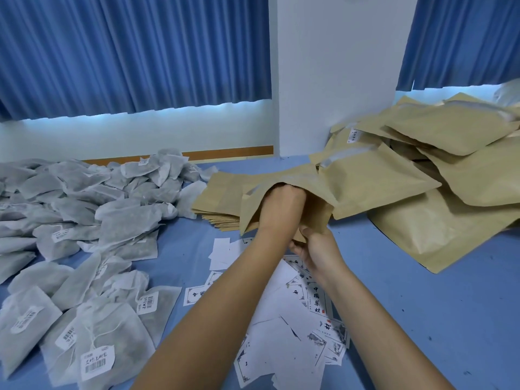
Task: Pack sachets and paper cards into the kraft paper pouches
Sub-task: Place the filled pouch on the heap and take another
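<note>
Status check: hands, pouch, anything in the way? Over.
Left hand inside open kraft pouch, fingers hidden. Right hand pinches the pouch's mouth edge. Nothing seen blocking; paper cards below, sachets at left.

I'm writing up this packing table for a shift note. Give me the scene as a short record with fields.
left hand: pushed into the mouth of the open pouch; fingers hidden
right hand: grips the open pouch's near edge
sachets: loose heap on the left of the table
cards: scattered under the forearms
flat pouches: stack behind the cards
bulging pouches: pile on the right
</note>
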`<state>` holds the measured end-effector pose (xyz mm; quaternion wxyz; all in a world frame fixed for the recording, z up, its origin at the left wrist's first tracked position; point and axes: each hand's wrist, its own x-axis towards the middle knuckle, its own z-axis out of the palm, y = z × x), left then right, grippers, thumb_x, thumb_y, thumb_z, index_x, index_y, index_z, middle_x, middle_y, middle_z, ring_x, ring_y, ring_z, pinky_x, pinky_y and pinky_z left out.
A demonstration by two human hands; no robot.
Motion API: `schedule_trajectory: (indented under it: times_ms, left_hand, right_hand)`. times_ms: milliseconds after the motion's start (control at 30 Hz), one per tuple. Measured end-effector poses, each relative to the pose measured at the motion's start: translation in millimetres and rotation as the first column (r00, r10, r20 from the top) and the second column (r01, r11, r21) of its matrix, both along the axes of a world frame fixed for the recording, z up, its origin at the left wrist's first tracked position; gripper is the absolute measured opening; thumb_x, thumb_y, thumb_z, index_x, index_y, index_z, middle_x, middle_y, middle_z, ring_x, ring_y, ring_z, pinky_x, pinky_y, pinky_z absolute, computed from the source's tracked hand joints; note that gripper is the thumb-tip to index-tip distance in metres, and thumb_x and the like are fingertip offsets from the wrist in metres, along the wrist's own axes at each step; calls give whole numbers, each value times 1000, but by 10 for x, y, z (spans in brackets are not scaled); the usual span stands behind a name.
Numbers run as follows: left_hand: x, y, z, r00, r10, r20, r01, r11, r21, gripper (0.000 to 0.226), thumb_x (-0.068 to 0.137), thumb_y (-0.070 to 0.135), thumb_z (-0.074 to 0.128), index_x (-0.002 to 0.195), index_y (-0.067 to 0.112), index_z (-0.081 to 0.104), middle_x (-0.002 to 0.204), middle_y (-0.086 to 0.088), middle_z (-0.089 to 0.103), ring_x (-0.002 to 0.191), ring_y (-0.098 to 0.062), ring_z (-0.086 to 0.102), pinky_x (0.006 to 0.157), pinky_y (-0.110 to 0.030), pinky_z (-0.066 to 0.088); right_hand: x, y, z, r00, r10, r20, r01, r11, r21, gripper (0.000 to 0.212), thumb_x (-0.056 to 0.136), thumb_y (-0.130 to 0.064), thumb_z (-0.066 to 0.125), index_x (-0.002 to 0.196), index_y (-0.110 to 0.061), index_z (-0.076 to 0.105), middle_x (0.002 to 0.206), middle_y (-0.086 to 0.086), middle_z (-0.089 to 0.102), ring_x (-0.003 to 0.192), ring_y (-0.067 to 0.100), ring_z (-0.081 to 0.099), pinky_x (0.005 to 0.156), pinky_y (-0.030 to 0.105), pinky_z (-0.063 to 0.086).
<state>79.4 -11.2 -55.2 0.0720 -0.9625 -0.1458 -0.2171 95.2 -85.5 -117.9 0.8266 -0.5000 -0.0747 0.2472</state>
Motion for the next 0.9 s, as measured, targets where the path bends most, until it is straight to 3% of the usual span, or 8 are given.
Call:
schedule_trajectory:
  times_ms: [133, 233, 333, 500, 567, 700, 800, 900]
  left_hand:
    - [114, 8, -190, 949, -93, -302, 53, 989, -137, 38, 98, 20, 44, 135, 14, 43, 135, -11, 47, 122, -27, 46, 99, -32, 35]
    - [-102, 7, -288, 975, -141, -173, 135, 990, -47, 50, 97, 27, 44, 144, 16, 32, 143, -7, 38, 129, -26, 36, 104, -33, 27]
    - [-389, -8, -343, 977, -210, -26, 211, 973, 92, 50, 91, 13, 49, 140, 10, 42, 145, -7, 42, 135, -25, 35, 111, -33, 24]
    - [-655, -22, -362, 935, -303, 185, 288, 952, 106, 12, 64, -2, 66, 75, 4, 69, 90, -12, 70, 88, -29, 66, 73, -31, 52]
    - [-644, -49, -336, 951, -264, 163, 254, 964, 82, 25, 81, 13, 49, 89, 4, 70, 89, -8, 69, 84, -25, 65, 67, -29, 49]
    - [-498, 11, -292, 986, -5, -169, 4, 1000, -3, 50, 101, 44, 20, 132, 13, 44, 128, -6, 52, 119, -22, 47, 91, -32, 35]
    - [-396, 104, -202, 961, 36, -276, -80, 985, -152, 55, 100, 50, 23, 130, 11, 48, 131, -10, 51, 119, -26, 49, 89, -37, 42]
    - [-436, 18, -204, 981, 38, -193, -49, 997, -51, 42, 101, 42, 31, 106, 12, 60, 108, -8, 64, 96, -26, 62, 66, -29, 40]
  right_hand:
    - [41, -42, -19, 999, -32, 27, 34, 997, -63, 27, 94, 4, 36, 90, -13, 56, 80, 2, 60, 67, 9, 59, 52, 23, 51]
    - [68, -49, -29, 999, -26, 26, 28, 997, -71, 34, 88, 10, 33, 67, -12, 49, 54, -1, 50, 50, 8, 52, 44, 20, 46]
    - [64, -54, -4, 999, -22, 28, 22, 1000, -20, 30, 90, 11, 36, 82, -6, 59, 67, 2, 62, 66, 16, 58, 48, 24, 51]
    - [23, -35, -9, 1000, 4, -13, -4, 1000, 26, 26, 94, 7, 39, 94, -8, 61, 77, 2, 69, 71, 15, 64, 58, 28, 57]
    - [13, -46, 7, 1000, 3, -10, -3, 1000, -10, 25, 93, 8, 40, 82, -7, 56, 58, -1, 64, 59, 11, 61, 45, 19, 48]
    - [-21, -32, 16, 998, 67, 12, -66, 997, -34, 30, 89, 12, 34, 75, -5, 54, 53, 0, 63, 49, 5, 61, 43, 18, 48]
    - [-53, -25, 28, 995, 100, 9, -100, 995, 3, 26, 92, 10, 37, 84, -4, 57, 63, 1, 69, 61, 10, 68, 54, 26, 56]
    - [-41, -47, 48, 997, 70, -39, -69, 997, 42, 28, 89, 14, 36, 75, -4, 51, 52, 2, 56, 54, 13, 56, 49, 23, 52]
